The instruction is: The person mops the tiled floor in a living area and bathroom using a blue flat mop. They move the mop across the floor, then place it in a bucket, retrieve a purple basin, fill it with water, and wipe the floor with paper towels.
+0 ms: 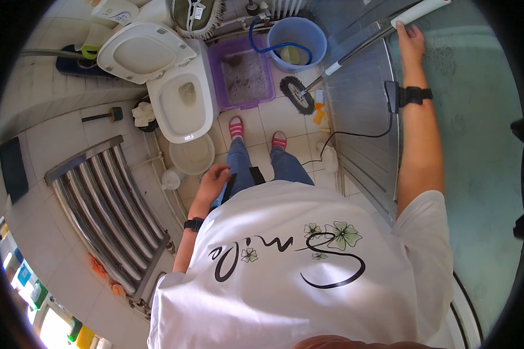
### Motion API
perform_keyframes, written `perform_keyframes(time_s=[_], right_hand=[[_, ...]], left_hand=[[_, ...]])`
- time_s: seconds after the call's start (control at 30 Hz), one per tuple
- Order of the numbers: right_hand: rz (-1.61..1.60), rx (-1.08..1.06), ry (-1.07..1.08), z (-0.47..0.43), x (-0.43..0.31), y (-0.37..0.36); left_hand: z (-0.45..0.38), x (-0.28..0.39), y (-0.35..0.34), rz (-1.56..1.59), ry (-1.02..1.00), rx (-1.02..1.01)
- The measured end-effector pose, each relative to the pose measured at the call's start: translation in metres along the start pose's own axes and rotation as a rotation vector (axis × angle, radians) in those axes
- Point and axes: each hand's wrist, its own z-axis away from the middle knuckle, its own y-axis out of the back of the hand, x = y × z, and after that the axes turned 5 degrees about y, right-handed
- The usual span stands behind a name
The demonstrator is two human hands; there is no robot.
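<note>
A mop point(362, 47) with a metal pole, a white grip and an oval dark fringed head leans against the glass shower panel, its head on the tiled floor. My right hand point(411, 43) is at the lower end of the white grip; its fingers touch the grip, but whether they close round it is hard to tell. Beside my left thigh hangs my left hand point(215, 181), fingers loosely bent; whether it holds anything cannot be told. Left of the mop head stands a purple plastic tub point(268, 89) of murky, foamy water, and behind it a blue bucket point(274, 61) with a blue hose.
A white toilet point(209, 104) with its lid up stands left of the tub, a pale round basin point(174, 152) beside it. On the left wall is a metal towel radiator point(100, 187). An orange-and-white bottle point(319, 99) lies near the mop head. A black cable point(360, 135) runs from my right wrist.
</note>
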Motion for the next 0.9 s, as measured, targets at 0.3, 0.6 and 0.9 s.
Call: perform_keyframes(time_s=[0.3, 0.6, 0.9], right_hand=[[-0.514, -0.270, -0.250, -0.014, 0.028, -0.037], [-0.705, -0.267, -0.119, 0.203, -0.150, 0.031], [-0.794, -0.365, 0.110, 0.319, -0.326, 0.105]], left_hand=[[0.003, -0.039, -0.012, -0.208, -0.088, 0.091], [-0.001, -0.072, -0.026, -0.243, -0.140, 0.043], [-0.002, -0.117, -0.064, -0.236, -0.240, -0.214]])
